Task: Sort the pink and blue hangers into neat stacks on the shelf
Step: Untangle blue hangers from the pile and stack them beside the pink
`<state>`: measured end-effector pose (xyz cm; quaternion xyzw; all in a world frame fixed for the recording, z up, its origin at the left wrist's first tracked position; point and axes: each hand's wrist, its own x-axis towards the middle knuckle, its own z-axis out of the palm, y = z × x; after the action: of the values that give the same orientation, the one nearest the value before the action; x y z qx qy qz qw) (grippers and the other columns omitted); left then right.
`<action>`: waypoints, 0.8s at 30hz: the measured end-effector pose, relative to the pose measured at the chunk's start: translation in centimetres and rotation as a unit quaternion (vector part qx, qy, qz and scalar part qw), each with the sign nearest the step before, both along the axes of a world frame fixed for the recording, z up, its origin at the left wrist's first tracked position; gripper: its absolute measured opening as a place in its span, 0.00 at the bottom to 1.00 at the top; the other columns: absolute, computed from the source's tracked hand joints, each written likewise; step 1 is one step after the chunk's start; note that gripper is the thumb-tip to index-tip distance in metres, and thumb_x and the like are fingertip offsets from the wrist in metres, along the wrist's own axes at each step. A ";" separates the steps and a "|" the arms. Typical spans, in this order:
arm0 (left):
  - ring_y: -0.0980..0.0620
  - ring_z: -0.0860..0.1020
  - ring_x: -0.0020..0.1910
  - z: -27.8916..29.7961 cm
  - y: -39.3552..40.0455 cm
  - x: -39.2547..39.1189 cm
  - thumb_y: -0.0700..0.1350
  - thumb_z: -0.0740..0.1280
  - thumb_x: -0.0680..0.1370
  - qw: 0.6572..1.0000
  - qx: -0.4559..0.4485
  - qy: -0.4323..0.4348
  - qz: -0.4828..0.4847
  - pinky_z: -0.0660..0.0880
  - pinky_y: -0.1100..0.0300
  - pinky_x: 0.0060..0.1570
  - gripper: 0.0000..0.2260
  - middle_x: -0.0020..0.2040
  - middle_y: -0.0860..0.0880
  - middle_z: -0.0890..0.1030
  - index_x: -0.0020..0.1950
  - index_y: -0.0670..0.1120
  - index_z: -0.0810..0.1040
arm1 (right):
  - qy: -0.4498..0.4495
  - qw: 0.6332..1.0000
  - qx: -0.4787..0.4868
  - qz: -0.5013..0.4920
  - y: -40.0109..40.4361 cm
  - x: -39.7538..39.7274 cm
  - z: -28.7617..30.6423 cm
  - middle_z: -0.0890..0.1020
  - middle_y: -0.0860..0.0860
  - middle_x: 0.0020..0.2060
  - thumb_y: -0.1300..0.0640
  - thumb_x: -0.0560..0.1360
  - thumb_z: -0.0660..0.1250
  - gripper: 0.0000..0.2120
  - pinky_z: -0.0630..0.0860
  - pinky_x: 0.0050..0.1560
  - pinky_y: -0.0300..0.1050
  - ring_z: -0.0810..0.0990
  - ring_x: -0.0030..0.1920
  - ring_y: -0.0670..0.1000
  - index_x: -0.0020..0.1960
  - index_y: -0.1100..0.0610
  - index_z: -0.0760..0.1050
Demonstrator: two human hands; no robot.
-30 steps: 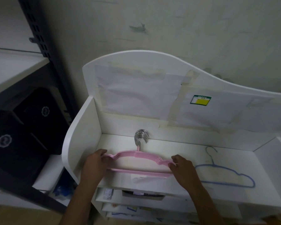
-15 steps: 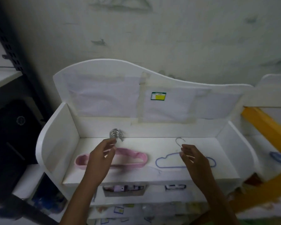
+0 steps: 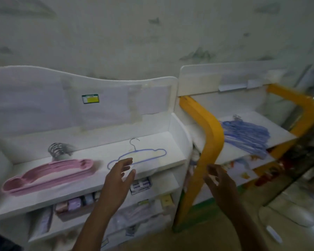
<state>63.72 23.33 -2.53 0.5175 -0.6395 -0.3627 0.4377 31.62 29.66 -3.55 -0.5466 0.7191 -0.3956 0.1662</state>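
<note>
A stack of pink hangers lies on the left of the white shelf, its metal hooks bunched at the back. One thin blue hanger lies alone to the right of the stack. My left hand hovers in front of that blue hanger with relaxed fingers and holds nothing. My right hand is in the air right of the shelf, fingers loosely curved, empty. A pile of blue hangers lies on the neighbouring shelf at the right.
A yellow frame stands between the two shelves. The lower levels of the white shelf hold small boxes and packets. A stained wall rises behind. Tiled floor shows at the lower right.
Both hands have let go of the pink hangers and moved right. The view has swung right, bringing in the second shelf with the blue pile.
</note>
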 end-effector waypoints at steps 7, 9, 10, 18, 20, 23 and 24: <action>0.56 0.77 0.60 0.9 1.3 -11.6 0.42 0.66 0.80 0.996 0.005 -0.004 -0.083 0.76 0.54 0.58 0.14 0.62 0.53 0.78 0.65 0.51 0.75 | -0.018 0.996 0.007 -0.081 6.9 -9.2 1.1 0.77 0.47 0.60 0.51 0.77 0.68 0.20 0.73 0.55 0.43 0.75 0.59 0.45 0.67 0.52 0.71; 0.57 0.76 0.60 1.2 1.3 -14.5 0.43 0.66 0.80 0.995 0.004 -0.016 -0.101 0.77 0.51 0.59 0.14 0.62 0.54 0.78 0.65 0.51 0.75 | -0.017 0.994 0.007 -0.104 8.4 -11.5 1.2 0.77 0.48 0.61 0.51 0.77 0.67 0.20 0.74 0.55 0.44 0.75 0.59 0.47 0.68 0.51 0.70; 0.57 0.76 0.60 1.1 1.2 -16.0 0.43 0.66 0.80 0.994 -0.001 -0.026 -0.109 0.76 0.51 0.59 0.14 0.62 0.54 0.78 0.65 0.51 0.75 | -0.016 0.993 0.007 -0.117 9.0 -12.6 1.1 0.78 0.49 0.61 0.52 0.77 0.68 0.20 0.74 0.54 0.45 0.76 0.59 0.47 0.68 0.52 0.70; 0.56 0.76 0.58 1.0 -1.2 -28.0 0.45 0.65 0.80 0.981 0.024 -0.031 -0.189 0.75 0.57 0.55 0.15 0.60 0.56 0.77 0.67 0.53 0.73 | 0.001 0.981 0.018 -0.195 10.5 -20.6 0.4 0.79 0.47 0.58 0.56 0.76 0.70 0.20 0.74 0.55 0.43 0.77 0.58 0.46 0.66 0.53 0.72; 0.55 0.76 0.59 0.9 -2.6 -31.3 0.44 0.65 0.80 0.977 0.015 -0.021 -0.213 0.75 0.57 0.57 0.14 0.61 0.55 0.76 0.65 0.55 0.73 | 0.002 0.979 0.027 -0.204 9.9 -23.0 0.5 0.79 0.47 0.59 0.56 0.77 0.69 0.18 0.73 0.54 0.42 0.76 0.57 0.45 0.66 0.53 0.72; 0.58 0.76 0.59 0.9 -5.1 -35.8 0.45 0.65 0.80 0.972 -0.011 -0.015 -0.235 0.74 0.63 0.54 0.13 0.62 0.55 0.76 0.64 0.54 0.73 | 0.007 0.977 0.037 -0.212 8.0 -27.0 0.8 0.79 0.48 0.61 0.55 0.77 0.68 0.18 0.73 0.55 0.40 0.77 0.59 0.46 0.66 0.52 0.72; 0.58 0.76 0.59 0.9 -6.0 -37.1 0.46 0.65 0.80 0.972 -0.011 -0.012 -0.236 0.75 0.61 0.55 0.13 0.62 0.56 0.77 0.65 0.54 0.73 | 0.011 0.976 0.043 -0.213 7.1 -28.4 1.0 0.79 0.48 0.61 0.54 0.77 0.68 0.19 0.73 0.55 0.41 0.78 0.59 0.46 0.67 0.52 0.72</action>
<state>26.62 17.29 -1.60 0.3519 -0.7529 -0.4420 0.3377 3.23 36.75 -2.55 -0.3774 0.8372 -0.3846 0.0935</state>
